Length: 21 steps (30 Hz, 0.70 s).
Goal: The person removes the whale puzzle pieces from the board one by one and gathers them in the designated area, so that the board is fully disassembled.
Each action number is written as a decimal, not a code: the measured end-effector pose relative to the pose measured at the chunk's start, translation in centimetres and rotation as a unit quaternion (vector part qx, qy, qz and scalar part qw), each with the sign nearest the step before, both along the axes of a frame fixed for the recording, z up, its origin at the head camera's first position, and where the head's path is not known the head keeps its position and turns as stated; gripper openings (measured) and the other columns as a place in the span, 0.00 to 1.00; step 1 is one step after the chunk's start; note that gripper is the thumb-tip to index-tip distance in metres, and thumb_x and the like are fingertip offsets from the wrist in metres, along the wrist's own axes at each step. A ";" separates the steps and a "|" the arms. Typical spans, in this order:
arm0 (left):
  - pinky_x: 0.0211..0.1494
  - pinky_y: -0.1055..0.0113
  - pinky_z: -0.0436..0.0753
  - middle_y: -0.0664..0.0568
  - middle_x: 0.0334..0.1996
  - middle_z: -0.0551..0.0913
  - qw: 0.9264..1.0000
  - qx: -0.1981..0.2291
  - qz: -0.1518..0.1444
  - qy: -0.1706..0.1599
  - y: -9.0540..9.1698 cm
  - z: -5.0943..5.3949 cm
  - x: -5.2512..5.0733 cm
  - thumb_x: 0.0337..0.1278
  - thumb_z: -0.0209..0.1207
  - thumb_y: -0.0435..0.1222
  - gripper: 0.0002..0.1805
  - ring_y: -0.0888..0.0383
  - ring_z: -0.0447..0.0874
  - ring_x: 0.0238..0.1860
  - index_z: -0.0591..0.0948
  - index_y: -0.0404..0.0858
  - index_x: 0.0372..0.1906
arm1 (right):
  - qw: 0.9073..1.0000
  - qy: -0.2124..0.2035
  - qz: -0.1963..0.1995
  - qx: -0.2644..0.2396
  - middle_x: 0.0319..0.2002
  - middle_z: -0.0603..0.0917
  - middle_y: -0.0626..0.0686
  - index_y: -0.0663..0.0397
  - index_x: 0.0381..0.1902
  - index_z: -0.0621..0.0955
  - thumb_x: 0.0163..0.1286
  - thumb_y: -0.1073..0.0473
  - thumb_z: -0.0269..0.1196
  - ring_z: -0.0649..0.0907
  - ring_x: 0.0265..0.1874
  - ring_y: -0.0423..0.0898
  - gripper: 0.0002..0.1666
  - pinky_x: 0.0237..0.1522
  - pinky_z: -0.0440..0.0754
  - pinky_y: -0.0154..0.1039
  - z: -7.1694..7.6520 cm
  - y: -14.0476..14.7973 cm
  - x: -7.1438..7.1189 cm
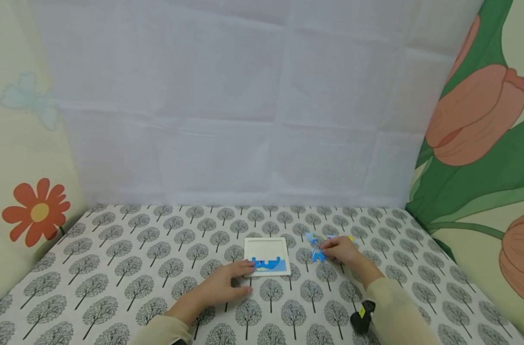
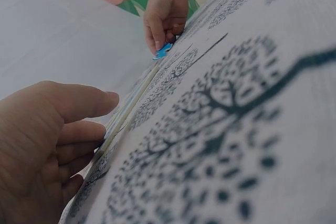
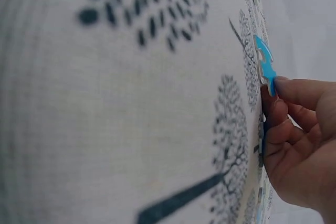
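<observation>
A white-framed puzzle board (image 1: 267, 273) lies on the table, with blue pieces (image 1: 268, 264) along its lower part and a bare upper part. My left hand (image 1: 224, 283) rests at the board's lower left corner, its fingers loosely extended over the edge; the left wrist view shows the hand (image 2: 50, 140) beside the frame. To the right of the board, my right hand (image 1: 343, 250) pinches a blue puzzle piece (image 1: 318, 256) between thumb and fingers. In the right wrist view the blue piece (image 3: 266, 65) tilts up from the cloth at the fingertips.
More loose puzzle pieces (image 1: 311, 238) lie just behind the right hand, one with yellow (image 1: 351, 238) on it. A tree-patterned cloth (image 1: 150, 287) covers the table. A white sheet (image 1: 227, 105) hangs at the back, between walls with painted flowers.
</observation>
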State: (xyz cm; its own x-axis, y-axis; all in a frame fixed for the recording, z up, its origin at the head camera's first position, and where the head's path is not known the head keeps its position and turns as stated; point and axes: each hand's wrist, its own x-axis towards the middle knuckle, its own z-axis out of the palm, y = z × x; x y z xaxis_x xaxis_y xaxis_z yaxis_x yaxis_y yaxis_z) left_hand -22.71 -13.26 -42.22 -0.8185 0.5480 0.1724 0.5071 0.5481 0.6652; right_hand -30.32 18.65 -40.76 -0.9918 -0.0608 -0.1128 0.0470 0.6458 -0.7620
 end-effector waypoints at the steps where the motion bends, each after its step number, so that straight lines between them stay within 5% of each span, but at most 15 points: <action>1: 0.58 0.46 0.54 0.46 0.57 0.66 1.000 0.004 0.003 -0.006 0.0 0.0 0.0 0.45 0.59 0.46 0.30 0.45 0.58 0.59 0.72 0.32 0.52 | 1.000 0.003 0.003 -0.001 0.28 0.78 0.50 0.62 0.33 0.81 0.56 0.66 0.60 0.74 0.25 0.44 0.07 0.24 0.73 0.36 0.0 0.0 0.0; 10: 0.57 0.46 0.56 0.43 0.57 0.65 0.998 0.041 0.016 -0.048 -0.3 0.1 -0.5 0.48 0.58 0.46 0.30 0.43 0.58 0.58 0.69 0.35 0.56 | 1.000 0.008 -0.002 -0.007 0.25 0.77 0.50 0.62 0.32 0.81 0.54 0.67 0.61 0.73 0.22 0.44 0.06 0.22 0.71 0.35 -0.4 -0.2 -0.2; 21: 0.60 0.51 0.54 0.45 0.59 0.62 0.996 0.001 0.088 0.001 -0.4 0.4 -2.1 0.48 0.58 0.44 0.32 0.46 0.54 0.61 0.66 0.34 0.59 | 0.999 -0.018 -0.032 -0.022 0.28 0.79 0.50 0.62 0.36 0.80 0.57 0.63 0.59 0.74 0.22 0.43 0.09 0.22 0.73 0.35 0.2 -0.6 -0.6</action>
